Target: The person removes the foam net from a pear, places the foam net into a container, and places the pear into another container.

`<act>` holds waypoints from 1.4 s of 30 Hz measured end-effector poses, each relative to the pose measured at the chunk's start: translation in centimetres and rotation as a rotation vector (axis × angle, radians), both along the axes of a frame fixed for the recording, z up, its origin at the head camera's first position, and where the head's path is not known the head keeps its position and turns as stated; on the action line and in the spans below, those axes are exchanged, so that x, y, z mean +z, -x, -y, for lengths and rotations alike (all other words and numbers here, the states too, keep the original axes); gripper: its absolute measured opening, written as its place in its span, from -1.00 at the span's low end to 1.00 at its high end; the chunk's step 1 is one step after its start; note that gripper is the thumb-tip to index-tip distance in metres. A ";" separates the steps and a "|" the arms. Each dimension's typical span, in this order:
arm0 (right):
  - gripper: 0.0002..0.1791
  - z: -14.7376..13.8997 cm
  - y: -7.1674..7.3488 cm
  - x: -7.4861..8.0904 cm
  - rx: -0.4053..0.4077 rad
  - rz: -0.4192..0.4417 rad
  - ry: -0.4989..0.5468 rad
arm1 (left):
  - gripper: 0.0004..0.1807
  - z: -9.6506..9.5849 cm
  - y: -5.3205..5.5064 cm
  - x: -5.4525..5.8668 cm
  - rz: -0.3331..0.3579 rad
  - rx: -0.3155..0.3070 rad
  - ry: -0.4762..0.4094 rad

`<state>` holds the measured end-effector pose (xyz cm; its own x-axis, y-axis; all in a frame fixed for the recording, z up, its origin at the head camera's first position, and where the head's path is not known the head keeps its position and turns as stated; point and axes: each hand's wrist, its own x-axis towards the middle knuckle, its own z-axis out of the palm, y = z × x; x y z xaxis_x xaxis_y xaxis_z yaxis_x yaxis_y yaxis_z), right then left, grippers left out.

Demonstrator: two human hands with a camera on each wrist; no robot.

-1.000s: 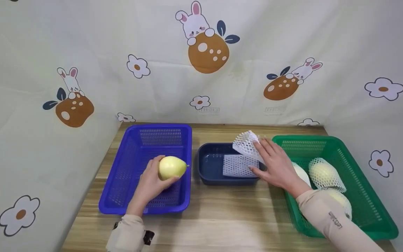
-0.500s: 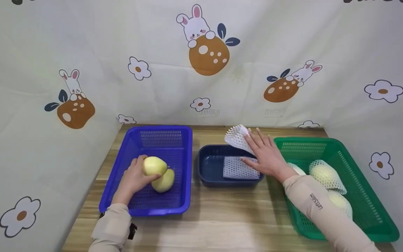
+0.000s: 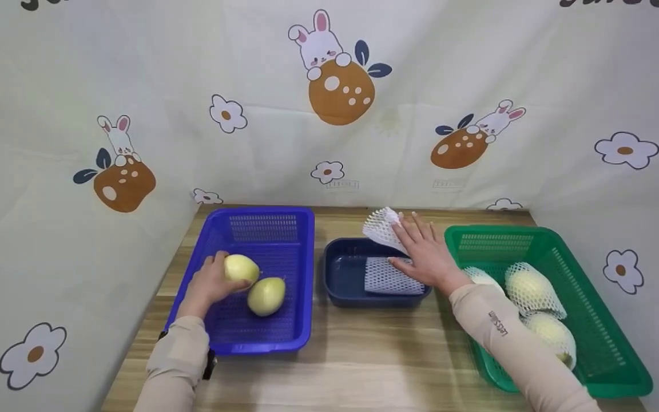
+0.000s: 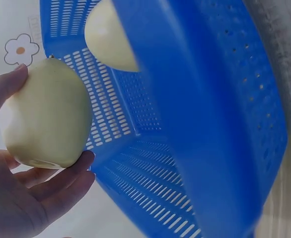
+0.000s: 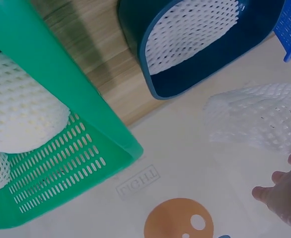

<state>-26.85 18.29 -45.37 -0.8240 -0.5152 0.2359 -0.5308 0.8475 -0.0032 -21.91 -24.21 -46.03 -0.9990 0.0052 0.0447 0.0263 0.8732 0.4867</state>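
In the head view my left hand holds a pale yellow-green melon over the left side of the blue basket. The left wrist view shows thumb and fingers curled round this melon, its small stem at the top. A second bare melon lies in that basket, close beside it. My right hand holds a white foam net sleeve above the back of the dark blue bin. The sleeve hangs limp; the finger grip on it is partly hidden. Another foam net lies flat inside the bin.
To the right stands a green basket holding several net-wrapped melons. The wooden table shows between the baskets. A patterned cloth hangs behind and at both sides.
My left hand has carried its melon leftward and down within the blue basket, uncovering the other melon there. My right hand has drifted left with the foam net sleeve.
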 end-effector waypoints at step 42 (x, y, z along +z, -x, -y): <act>-0.25 0.9 -1.0 -5.1 0.066 0.195 -0.090 | -0.11 0.2 2.2 -1.5 0.382 0.015 0.185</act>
